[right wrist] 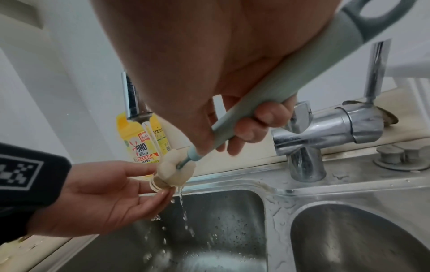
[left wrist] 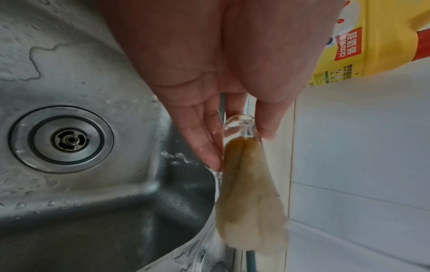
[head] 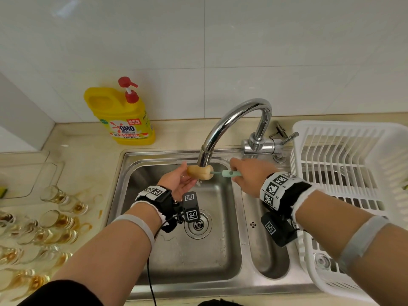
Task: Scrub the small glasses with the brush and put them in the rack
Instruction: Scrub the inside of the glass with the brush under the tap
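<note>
Under the tap (head: pixel 231 120), the left hand (head: pixel 176 182) pinches a small glass (left wrist: pixel 239 127); the right hand (head: pixel 247 175) grips the brush (head: pixel 229 173). The sponge seems only partly inside, so wet fingertips could let the glass slip into the sink (head: pixel 167 268).

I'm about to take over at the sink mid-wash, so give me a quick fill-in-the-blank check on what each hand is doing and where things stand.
1. The right hand grips the ____ of the sponge brush.
2. The left hand holds a small glass under the running ____.
3. The brush's sponge head is pushed ____ the glass.
4. The dirty glasses wait on the counter to the ____ of the sink; the white rack stands opposite.

Missing words: handle; faucet; into; left
</note>
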`<state>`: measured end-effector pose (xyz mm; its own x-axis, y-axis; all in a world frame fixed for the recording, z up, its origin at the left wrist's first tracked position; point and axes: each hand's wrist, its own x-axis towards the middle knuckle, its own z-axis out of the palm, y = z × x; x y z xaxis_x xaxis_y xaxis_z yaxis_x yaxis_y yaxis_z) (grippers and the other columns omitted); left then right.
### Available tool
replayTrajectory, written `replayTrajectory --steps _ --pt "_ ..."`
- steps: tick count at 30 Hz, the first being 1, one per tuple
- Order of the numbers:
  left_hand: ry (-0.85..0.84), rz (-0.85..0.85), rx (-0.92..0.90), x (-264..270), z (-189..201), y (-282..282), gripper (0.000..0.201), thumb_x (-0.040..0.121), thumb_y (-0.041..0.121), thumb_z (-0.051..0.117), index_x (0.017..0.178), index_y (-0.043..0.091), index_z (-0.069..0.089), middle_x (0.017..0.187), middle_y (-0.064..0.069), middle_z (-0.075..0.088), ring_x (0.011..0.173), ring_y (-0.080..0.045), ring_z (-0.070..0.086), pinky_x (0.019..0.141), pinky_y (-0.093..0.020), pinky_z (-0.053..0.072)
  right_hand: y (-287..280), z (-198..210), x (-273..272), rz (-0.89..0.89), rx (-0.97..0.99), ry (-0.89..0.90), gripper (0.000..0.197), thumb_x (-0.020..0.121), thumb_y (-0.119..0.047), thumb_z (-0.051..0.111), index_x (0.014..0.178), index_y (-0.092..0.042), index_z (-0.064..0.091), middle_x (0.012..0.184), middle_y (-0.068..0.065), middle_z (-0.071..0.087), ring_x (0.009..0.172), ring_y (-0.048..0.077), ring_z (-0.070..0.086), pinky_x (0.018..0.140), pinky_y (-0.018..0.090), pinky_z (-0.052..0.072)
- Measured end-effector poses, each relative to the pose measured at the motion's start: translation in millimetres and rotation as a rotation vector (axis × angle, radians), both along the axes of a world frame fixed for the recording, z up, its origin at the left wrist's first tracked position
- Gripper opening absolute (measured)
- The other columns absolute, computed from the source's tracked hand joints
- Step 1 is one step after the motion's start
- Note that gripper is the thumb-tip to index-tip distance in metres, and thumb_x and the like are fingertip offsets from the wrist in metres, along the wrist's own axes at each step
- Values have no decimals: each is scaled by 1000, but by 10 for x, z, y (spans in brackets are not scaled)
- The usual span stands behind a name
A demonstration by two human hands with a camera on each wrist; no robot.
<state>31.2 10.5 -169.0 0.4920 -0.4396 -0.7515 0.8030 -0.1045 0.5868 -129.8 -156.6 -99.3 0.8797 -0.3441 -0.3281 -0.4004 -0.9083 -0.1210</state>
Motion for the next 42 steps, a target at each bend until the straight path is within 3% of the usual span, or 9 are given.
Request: replayTrajectory --steps 5,10,17,20,24,27,31,37,42 --pt "43 36 -63 22 56 18 35 103 18 53 133 2 56 133 -22 59 117 -31 62 79 -36 57 39 -51 36 -38 17 118 36 106 -35 30 111 -14 58 79 -1 56 72 21 58 66 32 47" --pt "52 31 -42 27 15 21 33 100 19 58 131 7 61 129 -26 58 112 -32 64 84 -36 58 29 -3 25 -31 -11 6 24 101 -41 42 112 -28 59 86 -8 61 77 17 56 70 30 46" --pt "32 -52 119 19 32 -10 30 94 34 66 101 6 56 84 -20 74 100 -31 70 96 -41 55 17 19 -14 -15 -25 -53 13 96 -39 52 106 -32 51 98 -7 60 83 19 57 69 31 44" --pt "23 -44 161 2 36 -34 33 93 36 66 103 7 57 99 -21 71 99 -32 71 85 -38 59 25 36 -46 -36 8 -53 15 97 -38 52 109 -31 54 101 -7 60 84 16 55 68 29 39" --pt "-29 -11 202 -2 28 -88 31 96 36 63 97 5 61 82 -19 73 84 -28 73 88 -37 59 -5 76 -99 -72 3 -66 16 96 -37 51 111 -33 54 104 -8 61 90 17 58 69 30 45" --pt "-19 68 213 51 -21 -71 35 96 32 64 100 -2 64 88 -23 72 62 -25 72 57 -31 61 -116 105 -188 -125 15 -75 16 93 -36 53 109 -34 54 107 -9 60 95 18 58 80 36 52" --pt "-40 -10 187 62 -51 -37 40 95 38 62 90 -2 66 84 -23 75 81 -28 72 99 -36 52 -175 100 -255 -121 35 -48 23 94 -37 52 116 -31 58 112 -8 59 101 18 57 80 32 47" --pt "33 30 139 -14 22 -59 39 98 31 60 111 -6 61 98 -26 72 64 -26 74 46 -28 57 -167 88 -211 -93 62 -7 25 97 -36 51 114 -22 64 102 -3 63 93 18 60 88 38 52" --pt "44 -18 94 -98 51 -91 34 96 27 63 111 -3 57 114 -28 68 85 -31 72 58 -35 63 -119 120 -134 -8 -17 58 23 100 -36 47 112 -23 61 101 -3 62 92 20 60 84 38 52"
